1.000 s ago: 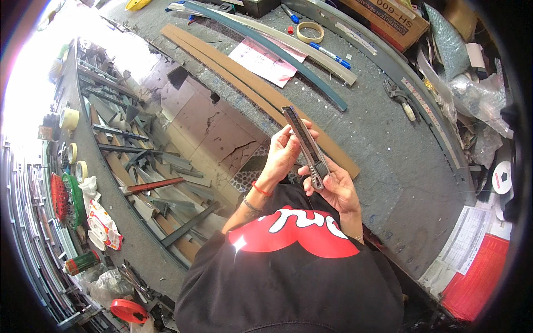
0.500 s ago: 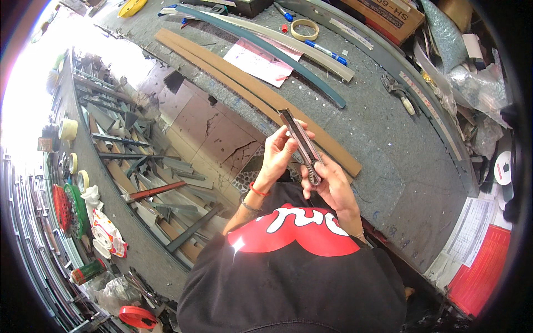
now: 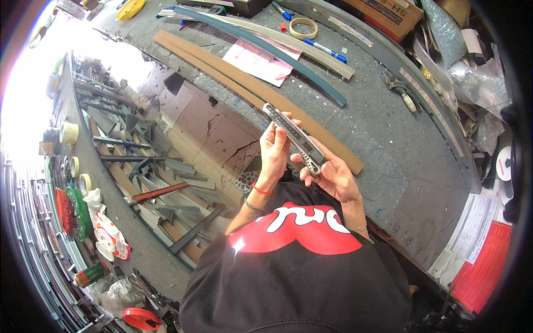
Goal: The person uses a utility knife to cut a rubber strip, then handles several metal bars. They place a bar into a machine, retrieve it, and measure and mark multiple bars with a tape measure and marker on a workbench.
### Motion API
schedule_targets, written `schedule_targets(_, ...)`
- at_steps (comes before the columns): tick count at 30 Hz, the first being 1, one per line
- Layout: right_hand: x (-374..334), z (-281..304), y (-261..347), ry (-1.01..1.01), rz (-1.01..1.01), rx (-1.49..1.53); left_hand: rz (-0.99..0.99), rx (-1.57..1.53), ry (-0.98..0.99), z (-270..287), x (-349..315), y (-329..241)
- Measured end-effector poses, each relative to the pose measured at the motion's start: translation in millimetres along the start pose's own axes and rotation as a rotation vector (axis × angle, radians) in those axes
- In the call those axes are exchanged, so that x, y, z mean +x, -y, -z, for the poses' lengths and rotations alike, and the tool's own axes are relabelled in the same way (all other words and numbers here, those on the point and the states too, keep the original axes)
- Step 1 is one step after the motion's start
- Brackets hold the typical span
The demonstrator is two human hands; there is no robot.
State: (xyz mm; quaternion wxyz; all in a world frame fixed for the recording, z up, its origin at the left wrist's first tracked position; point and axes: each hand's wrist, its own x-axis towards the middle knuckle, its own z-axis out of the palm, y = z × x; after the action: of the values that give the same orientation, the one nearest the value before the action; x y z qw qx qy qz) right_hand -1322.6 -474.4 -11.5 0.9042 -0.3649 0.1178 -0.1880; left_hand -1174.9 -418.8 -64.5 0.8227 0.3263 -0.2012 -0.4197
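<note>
A snap-off utility knife (image 3: 293, 137) with a silvery body and a dark slider is held slantwise in front of my chest, between both hands. My left hand (image 3: 273, 150) pinches its upper end between thumb and fingers. Round the lower end, my right hand (image 3: 337, 178) is closed, thumb beside the ribbed slider. I cannot make out any blade standing out of the tip. Just beyond the hands, long brown strips (image 3: 222, 73) lie side by side on the grey workbench (image 3: 411, 150).
Farther back lie a teal strip (image 3: 280, 54), a pink-and-white sheet (image 3: 258, 65), a blue marker (image 3: 326, 50), a tape roll (image 3: 303, 36) and pliers (image 3: 398, 89). Offcuts (image 3: 161, 191) pile up at left. Papers, one red sheet (image 3: 482, 266), sit at right.
The knife has turned in my hands, now showing its slider side. Its upper end has shifted left, and my left hand with it.
</note>
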Motion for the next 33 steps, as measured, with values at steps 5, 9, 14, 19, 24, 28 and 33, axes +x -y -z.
schedule_targets(5,-3.7,4.2,-7.1,-0.051,0.032,-0.006,-0.049,-0.035,0.002,-3.4,-5.7,4.6)
schedule_targets(9,-6.6,12.5,-17.1,-0.137,-0.017,0.072,-0.108,0.196,0.063,-6.6,-13.6,4.2)
schedule_targets(14,-7.1,26.9,-23.5,-0.155,-0.094,0.093,-0.053,0.304,0.14,-12.8,-18.2,3.3)
schedule_targets(19,-3.8,29.2,-25.5,-0.098,-0.112,0.005,0.057,0.33,0.247,-10.3,-18.1,0.6)
schedule_targets(24,-6.1,26.3,-25.3,-0.184,-0.116,-0.092,0.188,0.334,0.298,-2.9,-16.1,2.8)
schedule_targets(28,-1.1,25.9,-31.9,-0.285,-0.2,0.03,0.27,0.421,0.338,1.0,-15.4,2.5)
schedule_targets(33,2.7,25.1,-36.9,-0.405,-0.153,-0.172,0.161,0.42,0.266,-0.7,-16.1,5.7)
